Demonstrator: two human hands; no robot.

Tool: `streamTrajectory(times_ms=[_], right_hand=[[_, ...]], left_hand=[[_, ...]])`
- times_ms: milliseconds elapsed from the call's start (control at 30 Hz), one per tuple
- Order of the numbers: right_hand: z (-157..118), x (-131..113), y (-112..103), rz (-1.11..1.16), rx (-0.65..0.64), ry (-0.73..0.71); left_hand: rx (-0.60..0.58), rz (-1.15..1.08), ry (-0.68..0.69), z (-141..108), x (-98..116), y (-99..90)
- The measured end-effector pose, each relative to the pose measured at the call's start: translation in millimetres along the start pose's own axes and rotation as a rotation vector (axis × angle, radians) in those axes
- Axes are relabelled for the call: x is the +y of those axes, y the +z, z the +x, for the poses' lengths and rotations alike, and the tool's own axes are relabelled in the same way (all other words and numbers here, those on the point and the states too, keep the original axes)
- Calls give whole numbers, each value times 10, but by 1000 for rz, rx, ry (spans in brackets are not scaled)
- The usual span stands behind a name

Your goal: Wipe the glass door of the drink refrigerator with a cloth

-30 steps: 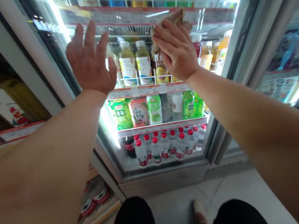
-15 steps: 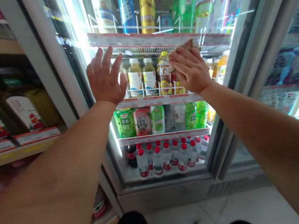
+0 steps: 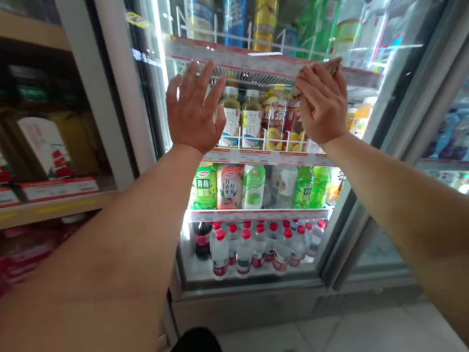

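My left hand [image 3: 195,110] is raised with its fingers spread and nothing in it, in front of the fridge's glass door. It seems to rest on the glass beside bottles with white caps [image 3: 251,118]. A brownish crumpled cloth [image 3: 334,64] is under my right hand [image 3: 324,101], whose fingers press it against the glass at the height of the upper shelf edge [image 3: 229,55]. Only the cloth's edges show past the fingers. Behind the glass stand a blue can [image 3: 235,12] and a gold can [image 3: 264,19].
Lower in the fridge are green cartons [image 3: 204,187] and red-capped bottles [image 3: 244,252]. Shelves with large oil bottles [image 3: 44,144] stand at the left. A metal door frame [image 3: 390,167] slants up the right side. Below is a tiled floor [image 3: 270,344].
The view has tilted and shifted, so both hands appear further right. The cloth remains under my right hand, whose fingers now point more upward. My left hand stays spread.
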State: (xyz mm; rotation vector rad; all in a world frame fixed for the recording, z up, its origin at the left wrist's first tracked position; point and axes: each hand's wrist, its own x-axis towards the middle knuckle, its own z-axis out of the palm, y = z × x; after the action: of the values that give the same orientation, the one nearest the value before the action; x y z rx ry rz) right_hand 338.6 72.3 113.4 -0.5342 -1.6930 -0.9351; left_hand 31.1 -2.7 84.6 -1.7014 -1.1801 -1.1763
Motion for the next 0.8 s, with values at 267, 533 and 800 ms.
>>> streamTrajectory(times_ms=[267,533,800], right_hand=[[141,114,255,50,106,18],[152,-89,121,-76,52,45],[-53,-175,67,-111,-13,98]], left_hand=[[-2,-44,13,-1,-4,-16],[6,11,7,21,2,16],[-49,16,-75,82,-72,99]])
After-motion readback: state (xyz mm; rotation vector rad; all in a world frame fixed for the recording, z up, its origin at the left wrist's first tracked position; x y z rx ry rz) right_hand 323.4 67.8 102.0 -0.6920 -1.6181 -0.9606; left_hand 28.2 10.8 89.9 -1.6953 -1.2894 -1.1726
